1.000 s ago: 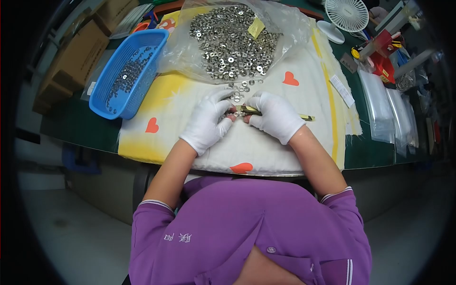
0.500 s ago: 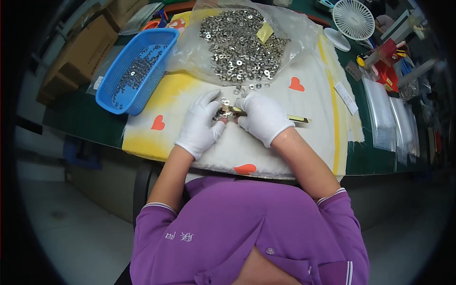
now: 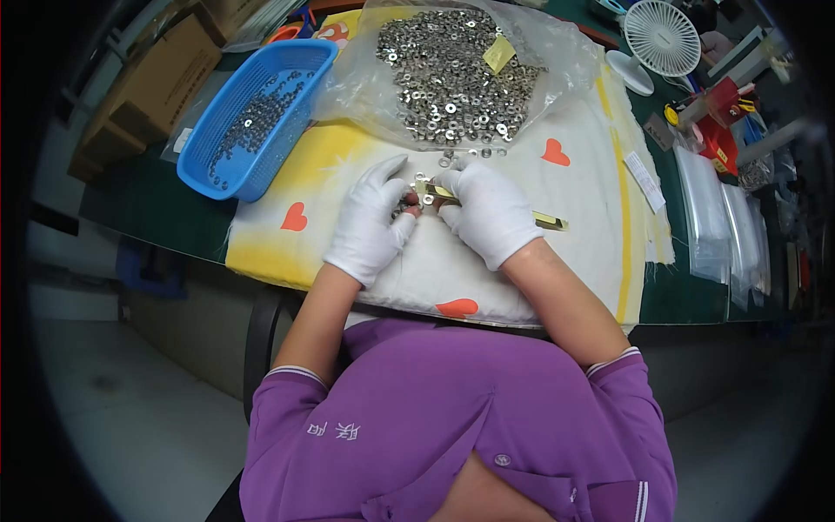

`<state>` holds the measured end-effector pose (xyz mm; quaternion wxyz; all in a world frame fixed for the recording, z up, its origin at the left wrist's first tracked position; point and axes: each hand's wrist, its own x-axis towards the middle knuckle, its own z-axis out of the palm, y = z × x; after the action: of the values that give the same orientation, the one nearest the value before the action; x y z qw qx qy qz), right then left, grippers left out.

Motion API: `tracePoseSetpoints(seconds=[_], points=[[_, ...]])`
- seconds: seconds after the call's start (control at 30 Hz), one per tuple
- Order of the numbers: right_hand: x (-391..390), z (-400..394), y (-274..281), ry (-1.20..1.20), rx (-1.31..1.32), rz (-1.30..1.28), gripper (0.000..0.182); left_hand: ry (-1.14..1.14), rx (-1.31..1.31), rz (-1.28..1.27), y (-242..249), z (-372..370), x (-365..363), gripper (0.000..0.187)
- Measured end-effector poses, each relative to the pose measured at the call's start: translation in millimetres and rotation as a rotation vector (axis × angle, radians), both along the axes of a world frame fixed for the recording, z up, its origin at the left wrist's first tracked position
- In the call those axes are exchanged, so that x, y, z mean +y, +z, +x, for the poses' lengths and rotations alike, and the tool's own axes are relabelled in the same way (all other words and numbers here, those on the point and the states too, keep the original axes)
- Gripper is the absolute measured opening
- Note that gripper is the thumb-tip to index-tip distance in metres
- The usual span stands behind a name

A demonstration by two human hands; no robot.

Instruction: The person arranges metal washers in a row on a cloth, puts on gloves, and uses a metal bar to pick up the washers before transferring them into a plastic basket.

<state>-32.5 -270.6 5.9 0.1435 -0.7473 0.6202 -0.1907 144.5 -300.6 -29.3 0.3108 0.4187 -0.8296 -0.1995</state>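
Note:
My left hand, in a white glove with bare fingertips showing, curls around several small metal rings. In my gloved right hand is a slim, gold-coloured pair of tweezers, gripped near the middle. One end sticks out past the wrist side, and the other reaches toward the left fingertips. Between the two hands a few loose rings lie on the cloth. Just beyond the right fingers, more single rings rest near the bag's edge. The left palm is hidden from view.
A clear plastic bag heaped with metal rings lies open at the back. To the left stands a blue basket holding more rings. Heart-patterned cloth covers the work surface. A white fan and plastic sleeves are at right.
The tweezers' left end has shifted slightly up and right, away from the left fingertips. Rings between the hands have changed position. The whole view has shifted a little.

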Motion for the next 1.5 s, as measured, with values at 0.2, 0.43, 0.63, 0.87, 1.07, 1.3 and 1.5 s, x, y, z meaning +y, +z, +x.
tracePoseSetpoints(seconds=[0.2, 0.43, 0.63, 0.87, 1.07, 1.3, 1.5], points=[[-0.7, 5.3, 0.0, 0.092, 0.029, -0.016, 0.019, 0.102, -0.067, -0.092, 2.9, 4.8, 5.4, 0.018], [-11.3, 7.4, 2.0, 0.004, 0.072, 0.014, 0.023, 0.150, -0.120, -0.071, 8.7, 10.4, 9.8, 0.020], [-8.5, -6.7, -6.2, -0.017, -0.039, -0.073, 0.017, 0.143, -0.101, -0.107, 5.6, 9.7, 6.3, 0.019], [-6.4, -2.8, 2.1, 0.032, 0.062, 0.092, 0.027, 0.090, -0.102, -0.125, 9.6, 1.8, 2.2, 0.019], [-5.9, -14.6, 4.9, -0.036, 0.025, 0.123, 0.021, -0.020, -0.160, -0.135, 12.4, -7.5, -0.7, 0.019], [-4.9, -24.5, 0.2, 0.012, -0.002, 0.120, 0.020, -0.048, -0.108, -0.097, 11.1, -7.0, 0.0, 0.020], [-1.9, -21.5, 4.6, 0.057, 0.005, 0.133, 0.020, -0.102, -0.234, -0.168, 10.1, -8.7, -2.1, 0.022]])
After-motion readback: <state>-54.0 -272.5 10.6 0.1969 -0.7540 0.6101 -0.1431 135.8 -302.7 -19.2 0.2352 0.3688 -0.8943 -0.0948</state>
